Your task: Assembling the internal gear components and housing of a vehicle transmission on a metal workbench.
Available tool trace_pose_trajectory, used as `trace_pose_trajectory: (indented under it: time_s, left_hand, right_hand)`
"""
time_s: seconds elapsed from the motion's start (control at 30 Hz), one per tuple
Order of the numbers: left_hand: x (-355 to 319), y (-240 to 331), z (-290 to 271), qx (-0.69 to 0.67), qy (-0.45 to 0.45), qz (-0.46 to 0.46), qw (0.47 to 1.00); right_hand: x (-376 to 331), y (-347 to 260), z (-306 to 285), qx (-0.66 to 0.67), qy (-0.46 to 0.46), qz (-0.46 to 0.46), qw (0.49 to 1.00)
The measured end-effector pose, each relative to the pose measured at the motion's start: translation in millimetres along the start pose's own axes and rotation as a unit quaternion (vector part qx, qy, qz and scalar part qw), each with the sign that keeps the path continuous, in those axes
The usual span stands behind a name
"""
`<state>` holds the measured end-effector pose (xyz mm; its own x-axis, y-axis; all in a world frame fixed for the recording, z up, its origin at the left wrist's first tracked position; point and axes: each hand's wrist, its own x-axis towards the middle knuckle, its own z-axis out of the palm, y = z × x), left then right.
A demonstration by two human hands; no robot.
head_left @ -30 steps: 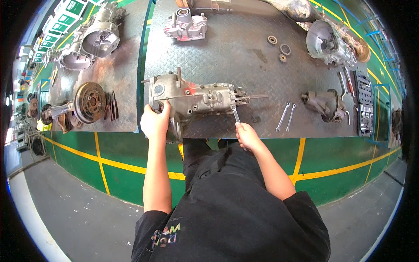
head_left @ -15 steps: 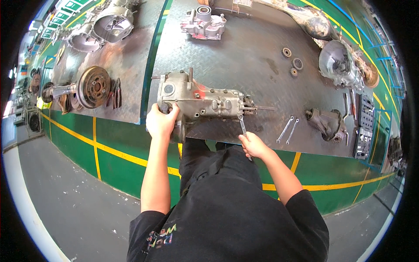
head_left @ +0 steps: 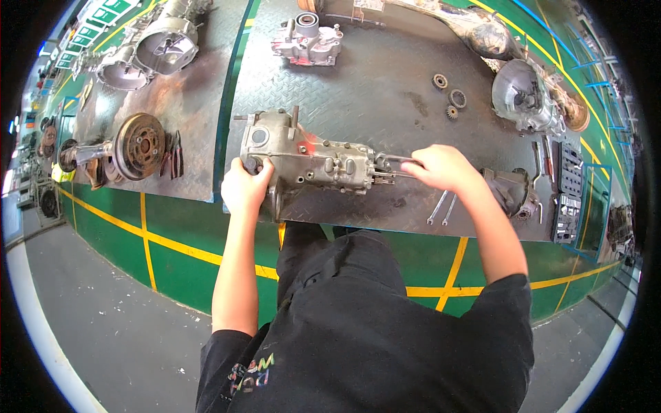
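A grey gearbox housing (head_left: 279, 155) with a red-stained patch lies lengthwise on the metal-topped workbench in front of me. At its left end my left hand (head_left: 242, 187) is closed round a dark, round projecting part of the housing. My right hand (head_left: 441, 168) is closed on a wrench (head_left: 394, 158), held nearly level at the housing's right end. The wrench's far end meets the exposed rods and shaft (head_left: 383, 173) there; exactly what it touches is too small to tell. My right fingers hide the wrench's handle.
Two wrenches (head_left: 438, 208) lie right of the housing, beside a dark casting (head_left: 508, 189) and an open socket set (head_left: 567, 199). Farther back are small gears (head_left: 456, 99), a reddish-grey casing (head_left: 307, 43) and a bell housing (head_left: 520, 96). A brake drum (head_left: 140, 146) sits on the left bench.
My right hand has raised the wrench from the housing's near side, by the bench edge, to its right end. My left hand keeps its grip. The whole view has shifted slightly.
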<state>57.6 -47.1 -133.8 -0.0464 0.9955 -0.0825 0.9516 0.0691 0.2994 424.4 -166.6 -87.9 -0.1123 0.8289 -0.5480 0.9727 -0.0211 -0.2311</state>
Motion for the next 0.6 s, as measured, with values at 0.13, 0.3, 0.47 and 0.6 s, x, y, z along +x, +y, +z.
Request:
trace_pose_trajectory:
  time_s: [0.13,0.3,0.47,0.6]
  left_hand:
    - [3,3,-1,-0.003,0.001,0.004,1.0]
    - [1,0,2,-0.016,0.001,0.008,1.0]
    - [6,3,8,-0.024,-0.014,0.01,1.0]
    - [10,6,0,-0.03,0.005,-0.004,1.0]
  right_hand:
    - [-32,0,73,0.343,0.156,0.046,0.925]
    - [-36,-67,170,0.743,0.023,0.191,0.642]
    - [-16,-106,190,0.797,0.016,0.189,0.574]
    - [7,-114,191,0.789,0.05,0.21,0.576]
